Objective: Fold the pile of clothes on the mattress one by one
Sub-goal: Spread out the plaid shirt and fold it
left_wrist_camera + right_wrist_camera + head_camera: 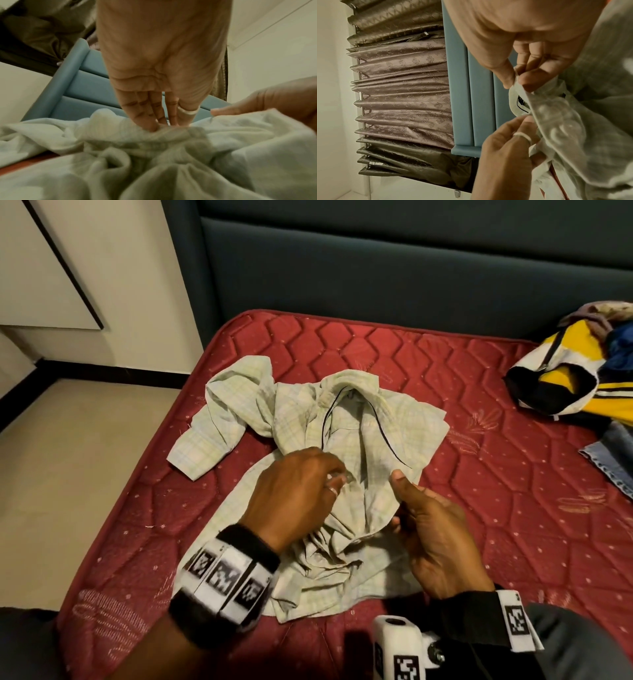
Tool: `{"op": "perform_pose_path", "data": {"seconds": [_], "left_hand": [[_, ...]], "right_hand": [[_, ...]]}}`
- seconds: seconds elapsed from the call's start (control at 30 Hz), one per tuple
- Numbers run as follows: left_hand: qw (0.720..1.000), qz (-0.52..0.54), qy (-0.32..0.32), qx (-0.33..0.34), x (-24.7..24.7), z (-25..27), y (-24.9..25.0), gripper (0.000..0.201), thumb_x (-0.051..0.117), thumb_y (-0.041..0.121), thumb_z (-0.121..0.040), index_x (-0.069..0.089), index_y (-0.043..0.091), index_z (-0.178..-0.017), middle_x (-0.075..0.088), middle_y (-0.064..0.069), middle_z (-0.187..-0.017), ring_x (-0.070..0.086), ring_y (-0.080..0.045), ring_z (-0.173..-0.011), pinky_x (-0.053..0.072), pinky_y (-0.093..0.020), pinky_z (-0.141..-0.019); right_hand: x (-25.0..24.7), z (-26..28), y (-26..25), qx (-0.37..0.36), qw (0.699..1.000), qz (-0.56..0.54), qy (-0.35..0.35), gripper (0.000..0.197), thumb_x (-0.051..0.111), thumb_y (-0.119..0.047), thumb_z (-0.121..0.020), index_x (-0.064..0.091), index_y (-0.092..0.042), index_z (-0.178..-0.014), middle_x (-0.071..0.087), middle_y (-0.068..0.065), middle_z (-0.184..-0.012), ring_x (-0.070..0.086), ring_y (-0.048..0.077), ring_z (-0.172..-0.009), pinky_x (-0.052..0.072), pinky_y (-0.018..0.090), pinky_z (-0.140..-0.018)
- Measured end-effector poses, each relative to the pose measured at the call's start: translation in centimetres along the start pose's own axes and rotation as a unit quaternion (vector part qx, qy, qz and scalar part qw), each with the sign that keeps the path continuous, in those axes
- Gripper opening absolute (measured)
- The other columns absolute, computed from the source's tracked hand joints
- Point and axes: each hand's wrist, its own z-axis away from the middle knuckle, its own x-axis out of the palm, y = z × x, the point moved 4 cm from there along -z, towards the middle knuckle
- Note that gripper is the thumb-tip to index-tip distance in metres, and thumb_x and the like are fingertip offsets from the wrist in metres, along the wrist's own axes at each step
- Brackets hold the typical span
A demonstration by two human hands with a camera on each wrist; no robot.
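A pale green checked shirt (356, 440) lies crumpled on the red quilted mattress (513, 508), collar away from me and one sleeve flung out to the left. My left hand (340, 479) wears a ring and pinches a fold at the shirt's middle. The left wrist view shows its fingertips (154, 127) buried in the cloth (240, 135). My right hand (396, 498) holds the button edge of the shirt front, lifted slightly. In the right wrist view, thumb and forefinger (518, 81) pinch that strip (556, 115), with the left hand (534, 146) just below.
A heap of other clothes (582, 371), yellow, white, black and blue, sits at the far right, with jeans (613, 460) beside it. A dark padded headboard (376, 268) runs along the back. The mattress edge drops to the floor (85, 457) on the left.
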Motion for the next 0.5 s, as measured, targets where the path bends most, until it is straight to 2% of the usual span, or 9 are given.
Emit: {"op": "perform_pose_path", "data": {"seconds": [0.07,0.13,0.23,0.33,0.4,0.5], "left_hand": [[0.999,-0.027,-0.04,0.005,1.3,-1.8,0.5,0.023,0.057,0.041,-0.097,0.068,0.031,-0.114,0.066,0.008,-0.11,0.061,-0.014,-0.1,0.049,-0.031,-0.075],[0.994,-0.064,-0.083,0.01,3.0,-3.0,1.2,0.023,0.06,0.041,-0.094,0.065,0.03,-0.114,0.063,0.004,-0.11,0.059,-0.02,-0.105,0.048,-0.034,-0.077],[0.986,-0.119,-0.113,0.021,5.2,-3.8,1.6,0.019,0.06,0.031,-0.093,0.065,0.03,-0.111,0.061,0.001,-0.108,0.06,-0.026,-0.103,0.04,-0.034,-0.07],[0.981,-0.148,-0.122,0.011,6.6,-4.1,1.0,0.021,0.06,0.029,-0.094,0.068,0.026,-0.113,0.062,-0.003,-0.111,0.062,-0.029,-0.103,0.039,-0.034,-0.07],[0.98,-0.168,-0.11,0.006,7.0,-4.0,0.7,0.021,0.058,0.022,-0.094,0.068,0.023,-0.112,0.064,-0.003,-0.11,0.063,-0.029,-0.101,0.038,-0.033,-0.069],[0.972,-0.211,-0.098,0.021,7.2,-3.5,1.0,0.02,0.054,0.01,-0.09,0.067,0.019,-0.103,0.066,-0.005,-0.098,0.064,-0.03,-0.09,0.032,-0.033,-0.062]], "right_hand": [[-0.1,0.0,0.1,0.008,1.0,0.011,-0.004,0.049,0.078,-0.025,-0.083,0.063,0.011,-0.113,0.059,0.019,-0.092,0.051,0.028,-0.072,0.048,0.024,-0.042],[-0.1,-0.1,0.2,0.009,1.0,0.024,-0.003,0.036,0.076,-0.024,-0.085,0.066,0.005,-0.105,0.061,0.017,-0.078,0.052,0.025,-0.063,0.044,0.023,-0.041],[-0.3,-0.1,0.3,0.012,0.999,0.036,0.009,0.021,0.073,-0.021,-0.088,0.065,-0.002,-0.09,0.062,0.011,-0.063,0.054,0.019,-0.051,0.041,0.021,-0.039],[-0.6,-0.1,0.3,0.013,0.998,0.064,0.015,0.024,0.072,-0.022,-0.089,0.059,-0.01,-0.073,0.054,0.002,-0.052,0.046,0.014,-0.046,0.038,0.02,-0.039],[-0.8,-0.1,0.3,0.016,0.996,0.085,0.024,0.027,0.073,-0.026,-0.089,0.057,-0.015,-0.07,0.05,-0.001,-0.052,0.041,0.011,-0.044,0.035,0.02,-0.038],[-0.9,-0.1,0.2,0.024,0.996,0.085,0.034,0.022,0.074,-0.027,-0.089,0.061,-0.015,-0.076,0.053,0.003,-0.061,0.043,0.012,-0.047,0.036,0.021,-0.037]]}}
